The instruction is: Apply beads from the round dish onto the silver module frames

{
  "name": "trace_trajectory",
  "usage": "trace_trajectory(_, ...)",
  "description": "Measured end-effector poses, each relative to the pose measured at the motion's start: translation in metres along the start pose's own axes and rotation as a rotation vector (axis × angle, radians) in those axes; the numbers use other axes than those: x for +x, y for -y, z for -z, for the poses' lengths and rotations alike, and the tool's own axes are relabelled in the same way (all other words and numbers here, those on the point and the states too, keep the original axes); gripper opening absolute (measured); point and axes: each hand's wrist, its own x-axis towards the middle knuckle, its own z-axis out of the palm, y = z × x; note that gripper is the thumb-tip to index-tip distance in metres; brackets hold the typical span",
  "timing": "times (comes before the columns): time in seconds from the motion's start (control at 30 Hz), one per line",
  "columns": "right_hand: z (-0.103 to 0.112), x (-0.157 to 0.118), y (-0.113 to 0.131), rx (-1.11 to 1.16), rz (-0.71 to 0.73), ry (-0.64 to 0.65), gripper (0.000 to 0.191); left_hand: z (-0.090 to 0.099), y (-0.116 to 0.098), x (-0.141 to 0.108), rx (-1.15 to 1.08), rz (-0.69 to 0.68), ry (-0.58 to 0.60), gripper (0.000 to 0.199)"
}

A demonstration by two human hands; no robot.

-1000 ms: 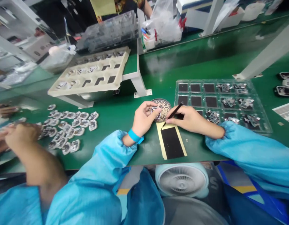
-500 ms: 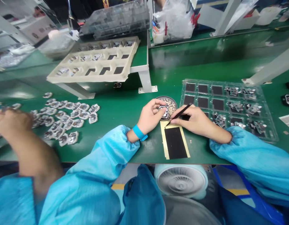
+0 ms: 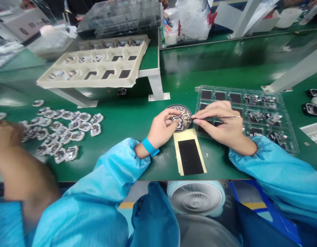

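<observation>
Between the thumb and fingers of my left hand (image 3: 163,125) is a small squarish device housing (image 3: 178,123) with a pale rim and parts inside. My right hand (image 3: 221,123) pinches dark tweezers (image 3: 212,118), held nearly level, their tips pointing left beside the housing. Whether the tips touch it or carry anything is too small to tell. Under and behind the housing lies a round dish (image 3: 186,111) of small tan pieces. Below it, toward me, a black sheet on yellow backing paper (image 3: 190,156) rests on the green bench.
A clear compartment tray (image 3: 289,137) with metallic parts stands right, partly behind my right hand. Several white housings (image 3: 71,130) lie left, near a co-worker's blurred arm (image 3: 27,164). A cream tray (image 3: 86,82) sits on a raised shelf. Dark housings (image 3: 312,109) are far right.
My right hand has lifted off the yellow-backed sheet, and the tweezers have swung from slanting down to nearly level beside the housing. My left hand keeps its hold. The view has shifted slightly.
</observation>
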Motion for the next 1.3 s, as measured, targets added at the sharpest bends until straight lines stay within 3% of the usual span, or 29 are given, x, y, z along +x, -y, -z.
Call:
trace_trajectory(0.53,0.0,-0.002,0.0,-0.069,-0.084,0.104,0.013,-0.001,0.001,-0.001,0.015,-0.028,0.006,0.021)
trace_trajectory(0.73,-0.002,-0.003,0.002,-0.136,-0.03,0.122,0.013,0.001,0.003,-0.001,0.034,-0.048,0.018,0.022)
trace_trajectory(1.03,0.009,-0.005,0.004,-0.05,-0.046,0.15,0.014,0.001,-0.002,-0.004,0.025,-0.044,0.04,0.026)
trace_trajectory(1.3,0.006,-0.006,0.001,-0.052,-0.052,0.191,0.016,0.001,0.003,-0.005,0.099,-0.109,0.049,0.031)
